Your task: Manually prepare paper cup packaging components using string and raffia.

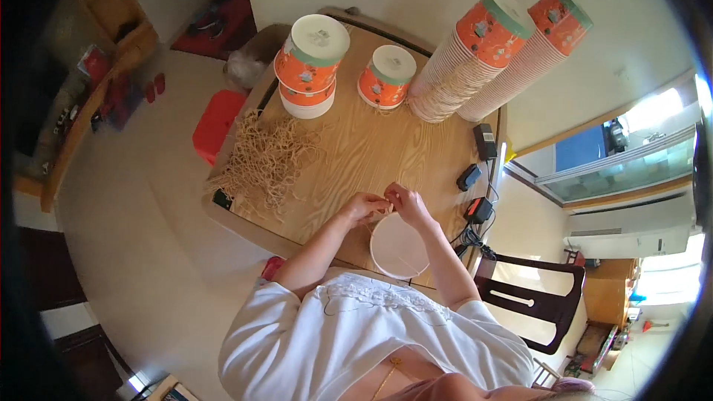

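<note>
At the table's near edge, my left hand and my right hand meet with fingers pinched together. Between the fingertips a short bit of tan twine shows; the fingers partly hide it. Just below my hands is a white paper bucket, its round pale interior facing me, with a thin strand across it. My right wrist passes over its far right rim. To the left, a tangled heap of tan twine spreads over the tabletop and its left edge.
Orange-and-green paper buckets stand upside down at the back left, beside a shorter bucket. Two tall leaning bucket stacks rise at the back right. Black adapters and cables line the right edge, near a dark chair. A red stool stands left.
</note>
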`<state>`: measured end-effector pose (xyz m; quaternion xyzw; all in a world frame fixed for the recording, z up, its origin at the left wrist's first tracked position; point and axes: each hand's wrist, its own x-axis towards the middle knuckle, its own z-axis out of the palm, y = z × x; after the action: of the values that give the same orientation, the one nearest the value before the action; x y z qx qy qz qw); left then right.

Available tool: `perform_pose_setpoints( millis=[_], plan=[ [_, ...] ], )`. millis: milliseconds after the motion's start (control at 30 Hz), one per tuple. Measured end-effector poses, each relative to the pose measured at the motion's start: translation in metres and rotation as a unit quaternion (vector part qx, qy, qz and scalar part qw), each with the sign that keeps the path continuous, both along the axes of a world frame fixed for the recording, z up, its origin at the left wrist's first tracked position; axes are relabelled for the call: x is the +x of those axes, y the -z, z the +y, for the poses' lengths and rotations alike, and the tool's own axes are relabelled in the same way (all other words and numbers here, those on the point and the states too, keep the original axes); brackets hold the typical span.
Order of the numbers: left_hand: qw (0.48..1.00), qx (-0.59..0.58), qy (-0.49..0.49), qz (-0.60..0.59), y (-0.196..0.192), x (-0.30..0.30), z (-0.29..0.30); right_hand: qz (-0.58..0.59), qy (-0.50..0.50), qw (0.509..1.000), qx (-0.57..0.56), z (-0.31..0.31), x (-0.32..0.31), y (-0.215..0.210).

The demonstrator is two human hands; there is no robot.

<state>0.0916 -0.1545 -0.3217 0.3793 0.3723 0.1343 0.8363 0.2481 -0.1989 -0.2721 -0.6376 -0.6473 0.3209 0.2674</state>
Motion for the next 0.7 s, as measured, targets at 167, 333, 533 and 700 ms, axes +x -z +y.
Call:
perform_pose_setpoints(
  millis=[167, 333, 533, 700],
  plan=[
    [1.000, -0.008, -0.012, -0.014, 0.003, 0.004, -0.007, 0.064, 0.012, 0.994, -0.083, 0.003, 0.006, 0.007],
    [0.995, 0.092, -0.037, 0.014, -0.001, 0.005, -0.012, 0.039, 0.031, 0.982, -0.182, 0.013, 0.004, -0.013],
    [0.991, 0.123, -0.030, 0.031, 0.001, 0.008, -0.013, 0.066, -0.031, 0.987, -0.144, 0.012, 0.018, 0.008],
    [0.993, 0.097, -0.065, 0.020, 0.008, 0.004, -0.016, 0.171, 0.035, 0.975, -0.134, 0.012, 0.007, -0.005]
  ],
)
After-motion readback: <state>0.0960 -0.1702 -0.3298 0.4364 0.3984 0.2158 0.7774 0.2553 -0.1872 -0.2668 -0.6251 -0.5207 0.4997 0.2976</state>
